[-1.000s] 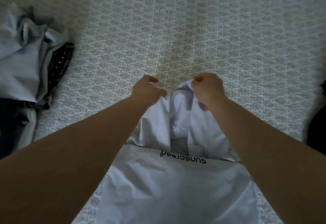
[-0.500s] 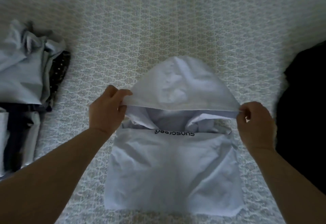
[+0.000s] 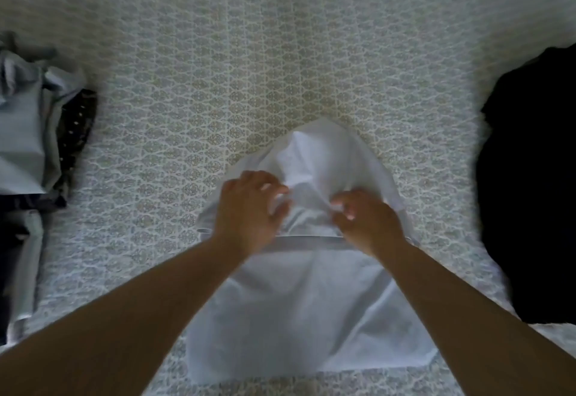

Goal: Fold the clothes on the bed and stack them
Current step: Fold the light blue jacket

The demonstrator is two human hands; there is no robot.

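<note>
A pale hooded garment [image 3: 311,308] lies folded into a rectangle on the patterned bedspread [image 3: 249,68], its hood [image 3: 321,159] spread out at the far end. My left hand [image 3: 249,212] rests on the left base of the hood with fingers curled into the cloth. My right hand [image 3: 364,218] pinches the bunched hood fabric close beside it. Both hands meet near the hood's middle, over the neck seam.
A crumpled pile of light blue clothes [image 3: 25,121] with a dark dotted piece [image 3: 76,127] lies at the left edge. A black garment [image 3: 530,183] covers the right side of the bed. Open bedspread stretches beyond the hood.
My hands held the hood's opening stretched wide apart; now they have come together at its middle. The printed lettering at the neck is now covered.
</note>
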